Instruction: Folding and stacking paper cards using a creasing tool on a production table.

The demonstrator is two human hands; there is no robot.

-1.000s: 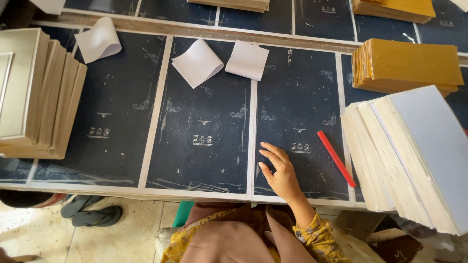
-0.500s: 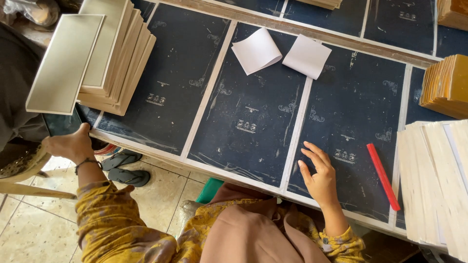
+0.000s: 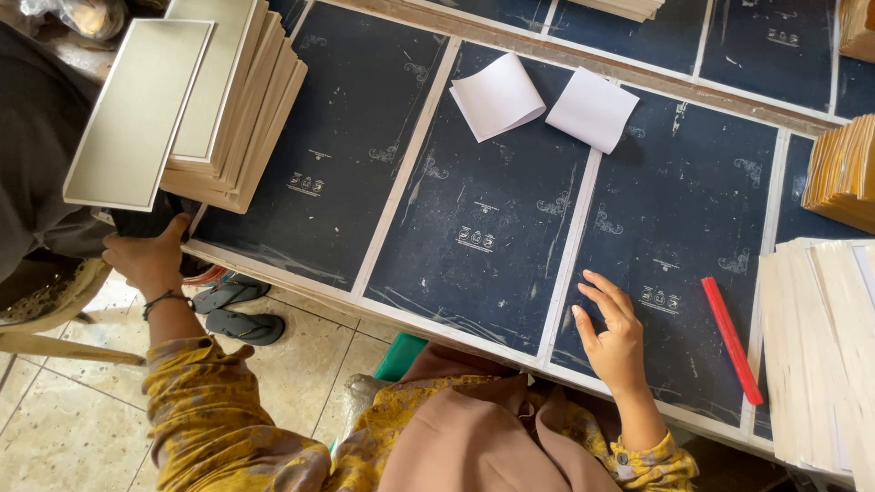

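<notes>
Left hand [image 3: 146,260] under cream panel [image 3: 138,114]

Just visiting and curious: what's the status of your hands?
Left hand gripping panel off stack. Right hand flat on table. Red stick beside it.

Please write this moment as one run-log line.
left hand: lifts framed panel beside stack | right hand: flat on table

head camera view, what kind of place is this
Probably a small workshop that makes framed panels. The left hand lifts a cream framed panel off a stack of panels on a dark-sheeted workbench, with more stacked boards at right.
</notes>
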